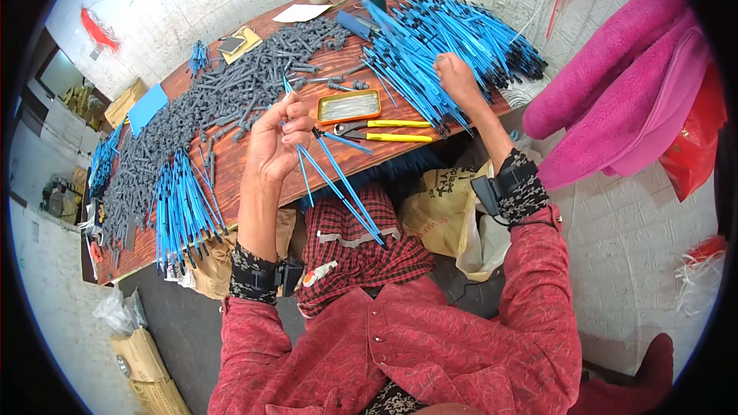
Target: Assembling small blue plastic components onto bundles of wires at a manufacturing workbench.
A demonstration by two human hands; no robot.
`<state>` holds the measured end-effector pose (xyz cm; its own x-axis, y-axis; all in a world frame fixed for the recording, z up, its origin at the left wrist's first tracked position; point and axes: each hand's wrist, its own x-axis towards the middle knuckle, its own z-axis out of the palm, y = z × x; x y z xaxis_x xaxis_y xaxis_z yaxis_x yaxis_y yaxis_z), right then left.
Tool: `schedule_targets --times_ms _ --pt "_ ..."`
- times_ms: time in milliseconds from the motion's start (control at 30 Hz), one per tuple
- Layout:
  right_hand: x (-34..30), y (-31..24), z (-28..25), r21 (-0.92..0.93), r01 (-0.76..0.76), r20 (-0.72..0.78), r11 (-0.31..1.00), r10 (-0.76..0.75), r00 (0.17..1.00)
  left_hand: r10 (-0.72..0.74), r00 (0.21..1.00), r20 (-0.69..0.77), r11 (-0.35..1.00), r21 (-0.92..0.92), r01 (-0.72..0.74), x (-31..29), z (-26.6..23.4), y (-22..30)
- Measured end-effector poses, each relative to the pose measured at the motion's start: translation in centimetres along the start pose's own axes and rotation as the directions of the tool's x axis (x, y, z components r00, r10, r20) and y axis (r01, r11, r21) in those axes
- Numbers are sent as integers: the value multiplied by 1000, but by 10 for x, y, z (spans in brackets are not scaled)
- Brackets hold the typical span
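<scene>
Held rods in the left hand slant down and right; the right hand is at the large blue heap, well apart

The thin blue rods [360,214] hang near the middle of the frame, over the lap, their upper part gathered in the person's left hand [278,135]. That hand is by far the nearer one; its fingertips are pinched together around the rods, the other fingers loosely bent. The long axis runs steeply from upper left to lower right: short tips stick up above the fingers, while the longer lengths fan out below the palm, two of them converging to dark ends at lower right. A shorter one drops almost straight down.

The right hand [455,79] is up and to the right of these rods, at the large heap of blue rods [480,38]. Its fingers are curled in; blurred blue strips pass close by, and I cannot tell whether it grips any. The heap's rods also slope mostly from upper left to lower right, at a flatter angle.

Between the hands, on the reddish wooden table [350,58], are an orange-rimmed tin [350,121] of fine pale pins and yellow-handled pliers [400,137]. Grey plugs [231,92] spread across the upper left, with another blue bundle [181,207] at the table's edge, left of the left forearm.
</scene>
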<state>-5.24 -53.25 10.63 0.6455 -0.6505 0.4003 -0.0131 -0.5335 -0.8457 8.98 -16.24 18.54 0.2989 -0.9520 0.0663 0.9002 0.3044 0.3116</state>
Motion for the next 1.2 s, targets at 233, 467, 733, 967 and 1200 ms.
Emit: schedule_targets --times_ms 233,467,733,967,1200 --pt "-19 -28 17 303 -72 187 950 15 982 157 980 -122 965 229 -126 7 22 53" --pt "-41 -22 29 426 -47 181 904 -34 983 375 877 -302 763 637 -107 63 23 73" --pt "-60 -26 44 315 130 77 940 -162 984 371 870 -325 755 651 -79 106 2 69" --pt "-74 -32 57 -84 405 -154 910 -414 897 461 807 -370 735 669 -112 121 -2 52" --pt "-84 -44 64 -226 610 -170 760 -647 743 472 785 -402 615 788 34 139 -25 59"
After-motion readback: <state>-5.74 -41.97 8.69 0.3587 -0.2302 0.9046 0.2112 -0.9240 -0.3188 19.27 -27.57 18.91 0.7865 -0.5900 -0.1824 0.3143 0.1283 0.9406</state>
